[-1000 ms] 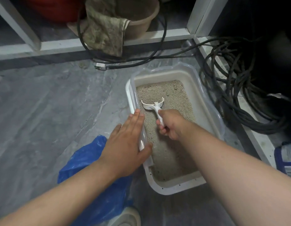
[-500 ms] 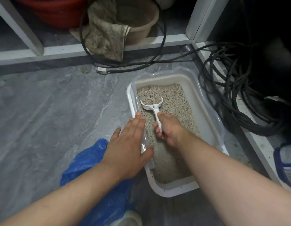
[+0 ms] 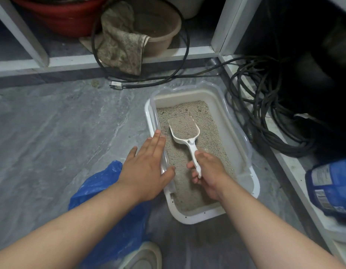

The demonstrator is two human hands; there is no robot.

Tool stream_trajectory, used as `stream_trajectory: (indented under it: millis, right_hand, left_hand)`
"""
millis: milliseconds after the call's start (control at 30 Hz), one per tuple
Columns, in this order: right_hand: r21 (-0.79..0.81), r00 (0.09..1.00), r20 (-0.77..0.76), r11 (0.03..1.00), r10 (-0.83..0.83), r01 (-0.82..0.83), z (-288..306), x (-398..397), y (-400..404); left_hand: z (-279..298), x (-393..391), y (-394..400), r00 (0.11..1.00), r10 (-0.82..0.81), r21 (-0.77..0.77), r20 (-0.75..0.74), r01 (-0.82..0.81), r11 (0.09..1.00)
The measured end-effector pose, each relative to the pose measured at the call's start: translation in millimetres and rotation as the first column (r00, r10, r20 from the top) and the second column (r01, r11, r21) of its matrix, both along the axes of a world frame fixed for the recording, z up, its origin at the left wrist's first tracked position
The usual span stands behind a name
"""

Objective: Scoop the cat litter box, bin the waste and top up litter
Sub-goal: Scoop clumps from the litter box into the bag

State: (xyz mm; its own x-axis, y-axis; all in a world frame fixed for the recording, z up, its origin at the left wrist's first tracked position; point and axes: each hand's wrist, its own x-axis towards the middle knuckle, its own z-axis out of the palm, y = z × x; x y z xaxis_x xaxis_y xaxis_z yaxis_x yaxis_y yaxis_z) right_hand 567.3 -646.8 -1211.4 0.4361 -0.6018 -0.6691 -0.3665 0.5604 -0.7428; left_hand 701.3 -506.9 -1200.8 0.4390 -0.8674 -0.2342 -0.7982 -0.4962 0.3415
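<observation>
scoop [image 3: 184, 129] now lifted, full of litter | right hand [image 3: 208, 171] grips handle | left hand [image 3: 147, 167] flat on box rim [image 3: 149, 113]

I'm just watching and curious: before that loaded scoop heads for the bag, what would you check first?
1. Grip: right hand curls round the scoop handle: ok.
2. Load: scoop level, full of litter: ok.
3. Clumps in the load: cannot tell.
4. Box steadied: left hand rests flat on the litter box rim: ok.
5. Blue bag open to take waste: it lies under the left arm, mouth not seen: cannot tell.
6. Path to bag: left arm lies across it: not ok.
</observation>
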Motion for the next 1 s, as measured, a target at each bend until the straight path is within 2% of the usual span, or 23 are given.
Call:
stream_trajectory:
  millis: [300, 767, 1000]
  right_hand:
    - [-0.008, 0.991, 0.068, 0.993, -0.116, 0.116, 17, -63, 30]
    - [-0.127, 0.999, 0.023, 0.992, 0.026, -0.022, 8, -89, 66]
    - [-0.115, 0.999, 0.025, 0.993, -0.029, 0.031, 3, -94, 73]
  left_hand:
    - [-1, -6, -3, 0.999, 0.039, 0.021, -0.032, -0.039, 0.999]
    - [-2, -26, 6, 0.995, 0.08, -0.061, -0.067, -0.084, 0.995]
    - [-6, -27, 2, 0.992, 0.071, -0.064, -0.103, -0.078, 0.995]
